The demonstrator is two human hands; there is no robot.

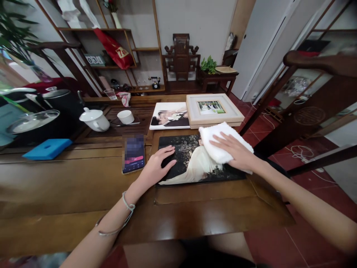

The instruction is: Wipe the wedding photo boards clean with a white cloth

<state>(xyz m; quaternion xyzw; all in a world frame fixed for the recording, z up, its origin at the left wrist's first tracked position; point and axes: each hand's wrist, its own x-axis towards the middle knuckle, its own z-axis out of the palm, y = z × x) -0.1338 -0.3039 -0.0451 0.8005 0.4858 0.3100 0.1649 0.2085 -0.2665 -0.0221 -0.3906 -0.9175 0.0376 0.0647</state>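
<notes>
I see a dark photo panel [181, 156], printed with a long pale gown, lying flat on the wooden desk [83, 186]. I have the left grip [160, 162] palm down at the panel's left edge: fingers together and stretched onto its surface, thumb apart, open and holding nothing. That forearm [111, 223] slants in from the panel's near left. The right arm [301, 197] reaches in from the panel's near right, its grip [237, 149] laid over a white cloth [217, 154] on the panel's right part, fingers extended; the thumb is hidden, so I cannot tell whether it pinches the cloth. A phone [134, 154] lies just left of the panel; a pale picture frame [212, 107] lies beyond it.
</notes>
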